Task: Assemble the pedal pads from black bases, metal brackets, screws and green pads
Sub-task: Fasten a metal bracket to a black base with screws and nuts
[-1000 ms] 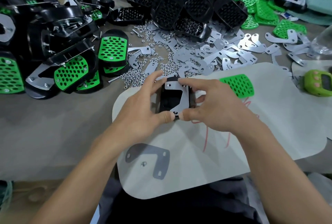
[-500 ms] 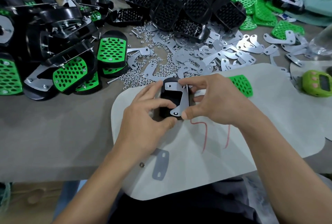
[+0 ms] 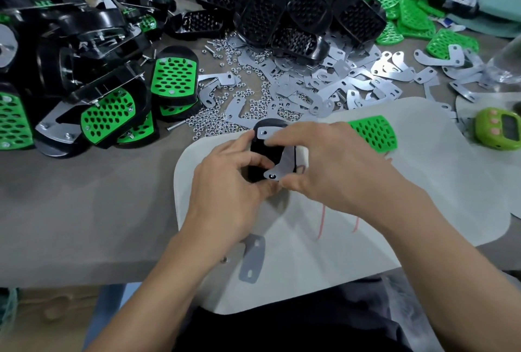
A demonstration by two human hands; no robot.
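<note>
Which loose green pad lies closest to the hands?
The green pad alone on the white mat, just beyond the right hand; the others are heaped far back.

Left hand (image 3: 234, 179) and right hand (image 3: 327, 165) meet, fingers curled, apparently pinching.

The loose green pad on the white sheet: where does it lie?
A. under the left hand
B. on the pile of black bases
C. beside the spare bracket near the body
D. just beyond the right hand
D: the green pad lies flat on the white sheet, past the knuckles of the right hand.
</note>
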